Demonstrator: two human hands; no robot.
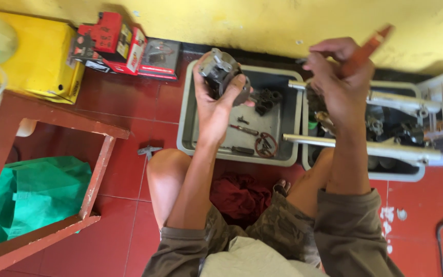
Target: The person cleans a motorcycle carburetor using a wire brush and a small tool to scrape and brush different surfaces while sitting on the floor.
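Observation:
My left hand [216, 100] grips a grey metal engine part [220, 72], raised above a grey tray [188, 120]. My right hand [337, 77] is closed around a tool with an orange-red handle [367, 48] that sticks up to the right. The tool's tip is hidden behind the fingers. The two hands are apart, the right one over a second tray [396, 174]. Small parts, a rod and a reddish ring [266, 145] lie in the grey tray.
Two long silver tubes [385, 150] lie across the right tray. Red and black boxes [114, 43] and a yellow box [42, 56] stand by the yellow wall. A red wooden frame [98, 169] with a green bag [34, 192] is at left. A dark red rag [239, 197] lies between my knees.

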